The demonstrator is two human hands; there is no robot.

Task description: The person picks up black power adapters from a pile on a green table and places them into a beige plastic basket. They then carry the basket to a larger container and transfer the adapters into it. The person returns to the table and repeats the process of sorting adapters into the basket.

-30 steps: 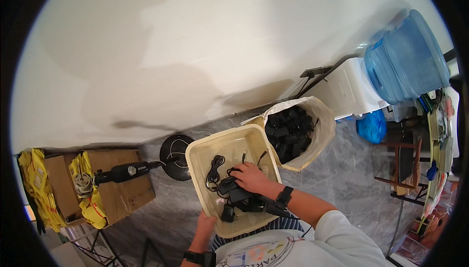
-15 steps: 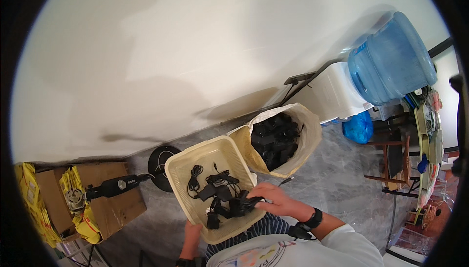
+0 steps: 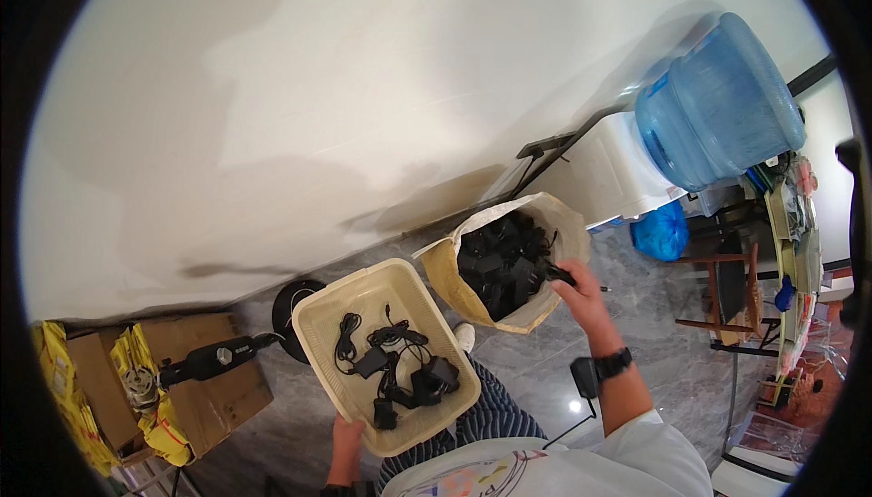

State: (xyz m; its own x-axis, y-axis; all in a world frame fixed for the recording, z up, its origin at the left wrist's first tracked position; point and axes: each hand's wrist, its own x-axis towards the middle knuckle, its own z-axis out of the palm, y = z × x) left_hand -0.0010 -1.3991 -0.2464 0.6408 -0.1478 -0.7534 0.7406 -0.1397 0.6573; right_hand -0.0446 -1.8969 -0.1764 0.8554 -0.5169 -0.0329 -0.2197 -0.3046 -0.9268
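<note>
A cream plastic basket holds several black adapters with coiled cables. My left hand grips its lower left side, fingers partly hidden by the rim. My right hand is at the right rim of a woven sack, its fingers closed on a black adapter with a cable; its exact shape is partly hidden. The sack stands open and holds a heap of black adapters. A black band with a small device is on my right wrist.
A white dispenser with a blue water bottle stands along the wall, near a blue bag. At right are a wooden chair and cluttered shelving. At left lie cardboard, yellow packets and a black appliance.
My right hand has lifted an adapter out of the basket and carried it right and up to the sack. The basket and left hand have shifted down and left in the view.
</note>
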